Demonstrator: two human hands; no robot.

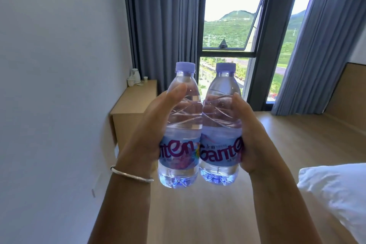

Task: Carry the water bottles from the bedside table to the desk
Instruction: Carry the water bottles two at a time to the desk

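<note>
My left hand (152, 130) grips one water bottle (179, 125), my right hand (250, 136) the other bottle (221, 123), both upright and touching. I judge steady, level carrying toward the desk (134, 99) best.

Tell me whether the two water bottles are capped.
Capped: the left water bottle and right water bottle each carry a purple cap.

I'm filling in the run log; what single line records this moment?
phase: carrying | left hand: left bottle | right hand: right bottle | bottles: upright, capped, side by side | desk: ahead, not reached
</note>
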